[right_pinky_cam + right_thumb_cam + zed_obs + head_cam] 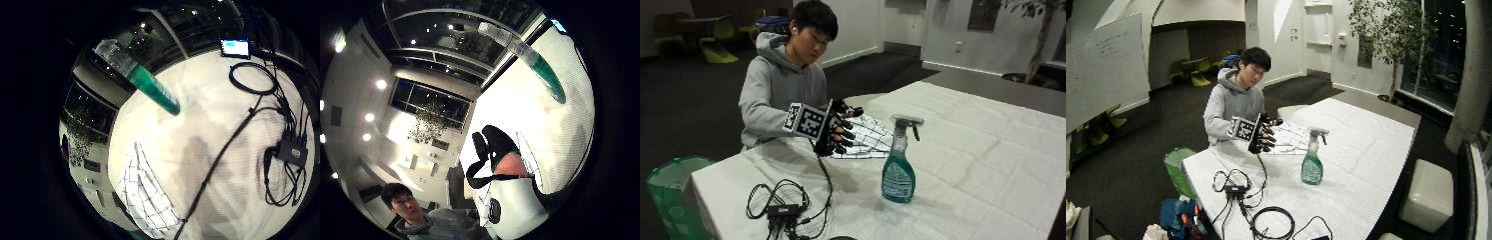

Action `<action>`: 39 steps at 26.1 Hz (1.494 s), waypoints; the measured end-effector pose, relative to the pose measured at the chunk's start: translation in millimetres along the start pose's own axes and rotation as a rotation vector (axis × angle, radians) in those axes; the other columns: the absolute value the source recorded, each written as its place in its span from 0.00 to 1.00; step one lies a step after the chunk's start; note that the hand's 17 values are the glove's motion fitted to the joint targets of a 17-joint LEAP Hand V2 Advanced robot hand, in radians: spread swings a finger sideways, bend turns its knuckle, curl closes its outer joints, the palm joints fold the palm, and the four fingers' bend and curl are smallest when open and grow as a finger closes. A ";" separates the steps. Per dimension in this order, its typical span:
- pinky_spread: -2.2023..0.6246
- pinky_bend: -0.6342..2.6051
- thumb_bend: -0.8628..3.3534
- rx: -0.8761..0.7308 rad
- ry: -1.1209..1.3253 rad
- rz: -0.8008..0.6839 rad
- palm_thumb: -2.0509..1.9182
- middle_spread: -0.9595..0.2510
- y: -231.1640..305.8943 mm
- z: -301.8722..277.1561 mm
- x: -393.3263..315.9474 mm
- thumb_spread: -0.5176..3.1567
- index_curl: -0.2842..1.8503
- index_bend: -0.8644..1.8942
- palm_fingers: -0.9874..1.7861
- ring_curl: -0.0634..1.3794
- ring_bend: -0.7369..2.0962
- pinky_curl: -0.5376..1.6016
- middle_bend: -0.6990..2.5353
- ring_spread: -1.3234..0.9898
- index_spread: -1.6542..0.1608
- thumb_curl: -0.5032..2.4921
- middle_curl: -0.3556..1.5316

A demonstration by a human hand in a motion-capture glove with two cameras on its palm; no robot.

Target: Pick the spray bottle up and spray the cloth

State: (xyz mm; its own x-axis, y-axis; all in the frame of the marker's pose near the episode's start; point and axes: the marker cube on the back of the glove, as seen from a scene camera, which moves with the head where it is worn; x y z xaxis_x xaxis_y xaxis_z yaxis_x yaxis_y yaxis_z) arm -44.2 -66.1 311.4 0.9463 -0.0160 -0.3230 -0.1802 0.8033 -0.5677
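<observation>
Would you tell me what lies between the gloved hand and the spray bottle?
Only bare tablecloth, as the outside view shows; the gloved right hand hovers apart from the spray bottle.

One spray bottle stands on the one white-covered table — a single green-liquid bottle with a clear trigger head. One checked cloth lies on the table just beyond the bottle, toward the one seated person. One black-gloved right hand hovers near the cloth. Beside the table's near corner stands one green bin. On the table, well apart from the bottle — one small black box amid several black cables whose number cannot be told.
</observation>
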 end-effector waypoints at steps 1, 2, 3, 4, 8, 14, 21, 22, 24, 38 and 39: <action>0.87 0.33 0.20 0.004 0.002 0.008 0.67 0.84 -6.9 5.0 -0.5 0.40 0.23 0.35 0.38 0.28 0.37 0.43 0.28 0.62 0.77 0.30 0.37; 0.87 0.34 0.20 0.008 0.004 0.015 0.67 0.84 -13.4 9.7 -0.9 0.40 0.23 0.35 0.38 0.28 0.37 0.43 0.28 0.62 0.77 0.29 0.37; 0.87 0.34 0.20 0.012 0.005 0.022 0.67 0.84 -19.1 14.2 -1.3 0.40 0.23 0.35 0.38 0.28 0.38 0.43 0.28 0.62 0.77 0.29 0.37; 0.87 0.34 0.20 0.016 0.005 0.030 0.67 0.84 -24.0 18.5 -1.5 0.40 0.23 0.35 0.38 0.28 0.38 0.43 0.28 0.62 0.77 0.29 0.37; 0.87 0.34 0.20 0.028 -0.015 0.075 0.67 0.85 -40.2 32.9 -1.6 0.40 0.22 0.35 0.37 0.28 0.38 0.43 0.28 0.62 0.77 0.29 0.37; 0.87 0.34 0.20 0.047 -0.038 0.113 0.67 0.85 -53.0 44.7 0.4 0.40 0.22 0.35 0.37 0.27 0.38 0.43 0.29 0.62 0.77 0.29 0.37; 0.87 0.34 0.20 0.099 -0.048 0.127 0.68 0.84 -72.2 69.0 14.8 0.40 0.22 0.36 0.37 0.27 0.38 0.42 0.29 0.62 0.77 0.29 0.37; 0.87 0.34 0.20 0.106 -0.065 0.132 0.68 0.84 -76.0 73.8 17.0 0.40 0.22 0.36 0.37 0.27 0.38 0.42 0.29 0.62 0.77 0.29 0.37; 0.87 0.34 0.20 0.116 -0.097 0.135 0.68 0.84 -83.0 82.5 20.2 0.40 0.22 0.36 0.38 0.27 0.38 0.42 0.29 0.62 0.77 0.29 0.37; 0.87 0.34 0.20 0.216 -0.233 0.130 0.69 0.82 -115.9 114.4 24.3 0.40 0.23 0.36 0.43 0.27 0.40 0.42 0.30 0.60 0.77 0.29 0.38; 0.87 0.34 0.20 0.220 -0.237 0.130 0.69 0.81 -117.4 115.3 24.6 0.40 0.23 0.36 0.44 0.27 0.41 0.41 0.30 0.60 0.77 0.29 0.38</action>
State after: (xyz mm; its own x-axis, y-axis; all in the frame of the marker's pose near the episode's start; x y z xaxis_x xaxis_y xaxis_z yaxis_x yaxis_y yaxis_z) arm 31.2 -92.2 457.3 0.9598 0.2129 -0.1829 -0.2657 0.8989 -0.3483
